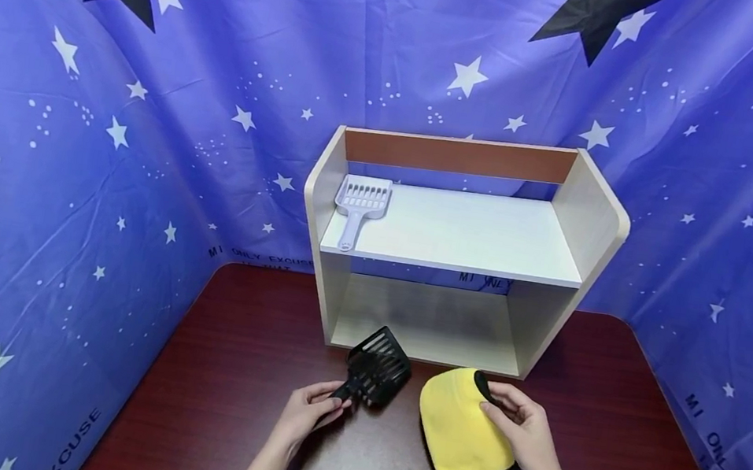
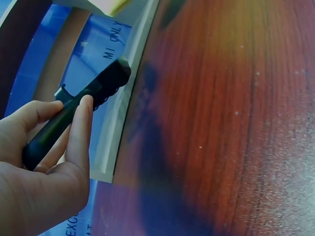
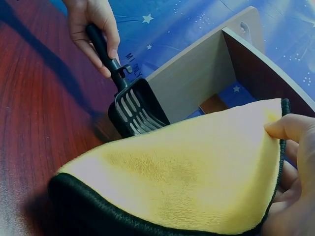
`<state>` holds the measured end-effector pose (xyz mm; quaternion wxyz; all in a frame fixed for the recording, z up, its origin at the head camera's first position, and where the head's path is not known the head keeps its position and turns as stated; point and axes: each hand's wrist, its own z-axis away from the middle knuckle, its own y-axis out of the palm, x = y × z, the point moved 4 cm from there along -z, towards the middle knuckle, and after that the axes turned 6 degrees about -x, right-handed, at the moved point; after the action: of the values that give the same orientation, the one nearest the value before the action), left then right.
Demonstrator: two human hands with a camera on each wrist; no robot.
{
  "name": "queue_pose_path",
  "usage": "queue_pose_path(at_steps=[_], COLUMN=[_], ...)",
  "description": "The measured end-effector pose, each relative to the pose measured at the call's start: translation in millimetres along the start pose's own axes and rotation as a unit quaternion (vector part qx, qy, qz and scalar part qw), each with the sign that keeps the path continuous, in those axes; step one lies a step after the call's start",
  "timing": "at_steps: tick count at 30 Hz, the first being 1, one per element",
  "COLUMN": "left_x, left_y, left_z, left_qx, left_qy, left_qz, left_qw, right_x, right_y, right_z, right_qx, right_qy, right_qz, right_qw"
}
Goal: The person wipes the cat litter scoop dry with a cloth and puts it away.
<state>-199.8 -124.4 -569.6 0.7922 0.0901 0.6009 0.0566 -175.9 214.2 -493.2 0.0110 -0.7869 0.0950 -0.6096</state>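
Observation:
My left hand (image 1: pixel 309 412) grips the handle of a black slotted litter scoop (image 1: pixel 379 364), held over the table in front of the shelf. In the left wrist view the thumb and fingers wrap the dark handle (image 2: pixel 54 129). To the right, my right hand (image 1: pixel 525 429) pinches the dark-bordered edge of a yellow cloth (image 1: pixel 461 429). The right wrist view shows the cloth (image 3: pixel 182 172) spread out from the fingers, covering the lower end of the black scoop (image 3: pixel 138 110). A pale lavender slotted scoop (image 1: pixel 363 200) lies on the upper shelf at its left end.
A small two-level shelf unit (image 1: pixel 419 344) with light side panels stands at the back of the dark red wooden table (image 1: pixel 229 374). Blue star-printed curtains (image 1: pixel 139 196) surround the table on the left, back and right.

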Motion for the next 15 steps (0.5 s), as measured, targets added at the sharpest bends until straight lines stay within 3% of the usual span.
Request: queue_pose_path(at_steps=[5, 15], left_x=[-6.7, -15.6], left_y=[5.3, 10.9], left_z=[1.3, 3.7], left_qx=[0.019, 0.04], left_qy=[0.002, -0.005], left_qz=[-0.001, 0.01], left_qw=[0.9998, 0.9992], right_x=[2, 2], right_y=[-1, -1], right_z=[0.2, -1.3], right_qx=[0.005, -0.01], right_qy=[0.014, 0.006], right_qz=[-0.01, 0.036], right_qw=[0.9998, 0.9993])
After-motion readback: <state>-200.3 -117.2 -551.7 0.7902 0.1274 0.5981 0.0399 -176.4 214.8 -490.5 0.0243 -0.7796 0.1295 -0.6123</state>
